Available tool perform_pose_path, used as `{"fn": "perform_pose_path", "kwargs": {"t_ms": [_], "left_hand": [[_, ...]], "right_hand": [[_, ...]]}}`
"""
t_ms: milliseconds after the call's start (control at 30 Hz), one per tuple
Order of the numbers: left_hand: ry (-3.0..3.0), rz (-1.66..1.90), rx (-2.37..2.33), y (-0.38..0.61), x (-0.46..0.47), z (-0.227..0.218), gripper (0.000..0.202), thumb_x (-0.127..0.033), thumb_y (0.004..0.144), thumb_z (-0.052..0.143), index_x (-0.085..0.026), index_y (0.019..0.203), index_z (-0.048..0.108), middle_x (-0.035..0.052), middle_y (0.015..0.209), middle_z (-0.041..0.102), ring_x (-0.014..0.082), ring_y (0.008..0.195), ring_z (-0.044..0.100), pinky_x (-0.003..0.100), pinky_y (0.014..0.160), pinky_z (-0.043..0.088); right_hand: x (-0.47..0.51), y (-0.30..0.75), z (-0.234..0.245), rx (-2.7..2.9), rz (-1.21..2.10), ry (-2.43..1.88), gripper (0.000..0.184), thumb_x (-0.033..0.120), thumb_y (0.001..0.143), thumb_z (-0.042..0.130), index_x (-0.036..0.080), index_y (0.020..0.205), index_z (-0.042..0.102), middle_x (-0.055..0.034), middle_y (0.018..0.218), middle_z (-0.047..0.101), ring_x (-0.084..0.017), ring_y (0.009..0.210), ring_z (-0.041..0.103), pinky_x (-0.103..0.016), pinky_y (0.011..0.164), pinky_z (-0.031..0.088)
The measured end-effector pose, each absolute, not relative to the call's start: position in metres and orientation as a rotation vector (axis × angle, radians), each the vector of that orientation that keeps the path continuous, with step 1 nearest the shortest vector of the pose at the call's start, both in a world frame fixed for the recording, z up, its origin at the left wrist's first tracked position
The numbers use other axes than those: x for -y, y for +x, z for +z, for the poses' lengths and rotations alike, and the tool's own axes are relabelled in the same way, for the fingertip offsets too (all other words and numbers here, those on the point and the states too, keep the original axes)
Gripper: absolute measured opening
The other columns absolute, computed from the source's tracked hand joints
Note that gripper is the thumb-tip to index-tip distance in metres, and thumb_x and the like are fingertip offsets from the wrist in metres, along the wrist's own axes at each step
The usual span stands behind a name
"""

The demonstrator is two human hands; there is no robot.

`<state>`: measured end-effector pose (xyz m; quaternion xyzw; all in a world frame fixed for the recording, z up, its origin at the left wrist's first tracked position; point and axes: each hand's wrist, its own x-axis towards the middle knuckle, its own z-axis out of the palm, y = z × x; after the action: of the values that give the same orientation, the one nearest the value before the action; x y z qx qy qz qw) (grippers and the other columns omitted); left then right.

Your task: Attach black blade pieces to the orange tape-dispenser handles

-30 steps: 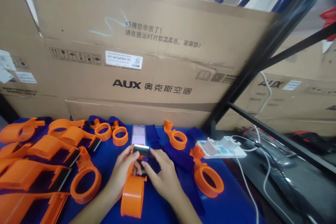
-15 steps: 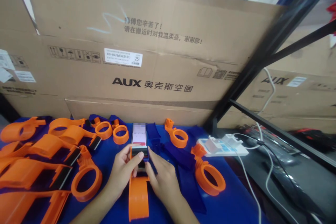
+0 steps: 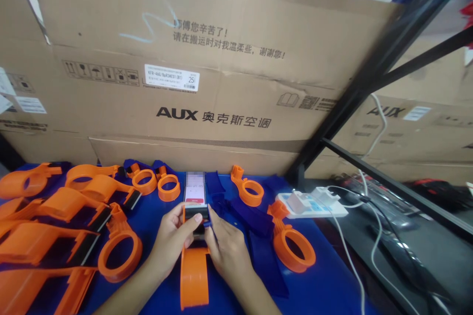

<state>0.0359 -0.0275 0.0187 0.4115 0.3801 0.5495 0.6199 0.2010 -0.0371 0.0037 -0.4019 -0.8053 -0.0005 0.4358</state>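
Observation:
Between my hands an orange tape dispenser (image 3: 194, 278) is held with its round body toward me and its black-edged head pointing away. My left hand (image 3: 172, 236) grips the head from the left, thumb lying across the black strip (image 3: 195, 213). My right hand (image 3: 229, 243) closes on the head's right side, its fingertips at a small dark blue piece (image 3: 207, 224). Part of the head is hidden by my fingers. Just beyond lies a phone (image 3: 195, 189) with a lit screen.
Several orange tape dispensers (image 3: 120, 256) lie to the left on the blue table (image 3: 158, 275). Two more (image 3: 293, 248) lie right, near dark blue strips (image 3: 268, 261). A white power strip (image 3: 312, 206) with cables stands at the right edge. A large cardboard box (image 3: 221, 74) walls the back.
My right fingertips have shifted slightly down along the head, and the small blue piece shows lower. The view has moved a little; the tape dispenser stays in both hands.

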Motion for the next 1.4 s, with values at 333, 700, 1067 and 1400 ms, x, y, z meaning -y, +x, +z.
{"fn": "perform_pose_path", "kwargs": {"t_ms": [333, 700, 1067, 1400], "left_hand": [[0.765, 1.198, -0.871, 0.034, 0.021, 0.016, 0.039, -0.044, 0.075, 0.086, -0.02, 0.102, 0.069, -0.0078, 0.052, 0.051, 0.0051, 0.039, 0.041, 0.015, 0.038, 0.027], [0.456, 1.053, -0.805, 0.028, 0.02, 0.025, 0.031, -0.036, 0.077, 0.086, -0.017, 0.091, 0.067, -0.0019, 0.055, 0.064, 0.0088, 0.041, 0.055, 0.017, 0.042, 0.044], [0.559, 1.057, -0.78, 0.034, 0.023, 0.015, 0.03, -0.035, 0.078, 0.087, -0.015, 0.095, 0.071, 0.0004, 0.061, 0.067, 0.0072, 0.043, 0.053, 0.017, 0.045, 0.044], [0.629, 1.048, -0.814, 0.03, 0.022, 0.011, 0.033, -0.039, 0.078, 0.087, -0.016, 0.096, 0.073, -0.0086, 0.042, 0.046, 0.0042, 0.035, 0.035, 0.018, 0.041, 0.032]], "right_hand": [[0.032, 0.203, 0.017, 2.058, 0.126, -1.033, 0.049, 0.019, 0.098, 0.055, 0.019, 0.146, 0.057, -0.0131, 0.135, 0.07, -0.027, 0.123, 0.069, -0.042, 0.104, 0.06], [0.037, 0.197, 0.018, 2.149, -0.067, -1.159, 0.048, 0.016, 0.095, 0.05, 0.014, 0.142, 0.057, -0.0157, 0.118, 0.075, -0.027, 0.097, 0.072, -0.039, 0.083, 0.064], [0.039, 0.191, 0.001, 2.143, -0.155, -1.261, 0.046, 0.01, 0.094, 0.051, 0.008, 0.139, 0.055, -0.0158, 0.098, 0.075, -0.027, 0.086, 0.069, -0.034, 0.068, 0.061], [0.033, 0.194, -0.003, 2.075, -0.137, -1.227, 0.045, 0.008, 0.092, 0.046, 0.011, 0.136, 0.056, -0.013, 0.094, 0.073, -0.025, 0.084, 0.069, -0.035, 0.074, 0.061]]}}
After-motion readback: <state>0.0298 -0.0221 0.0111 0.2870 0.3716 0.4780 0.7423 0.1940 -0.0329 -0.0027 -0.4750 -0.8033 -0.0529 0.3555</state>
